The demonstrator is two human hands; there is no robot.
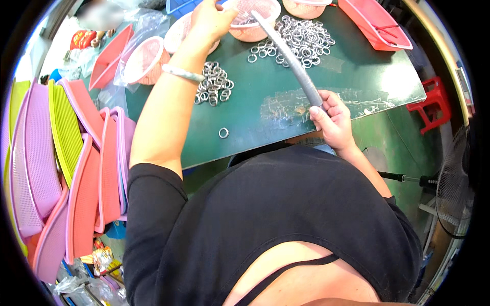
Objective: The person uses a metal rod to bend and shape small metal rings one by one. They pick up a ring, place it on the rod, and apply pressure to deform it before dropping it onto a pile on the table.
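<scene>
In my right hand (331,121) is a long tapered grey metal ring mandrel (292,60). My fingers close round its thick lower end, and its narrow tip points up and away over a pink mesh basket (250,33). My left hand (213,21) reaches to the far side of the table, beside that basket. The picture's top edge cuts off part of its fingers, so their grip is unclear. Right of the mandrel lies a large pile of silvery metal rings (309,43). A smaller ring pile (213,84) lies below my left wrist. One single ring (220,133) sits nearer to me.
More pink baskets (146,61) line the far side of the green table (245,109). A red tray (375,25) stands at the far right. Stacked coloured plastic baskets (81,168) crowd the left. A red stool (434,104) and a fan (454,183) are on the right.
</scene>
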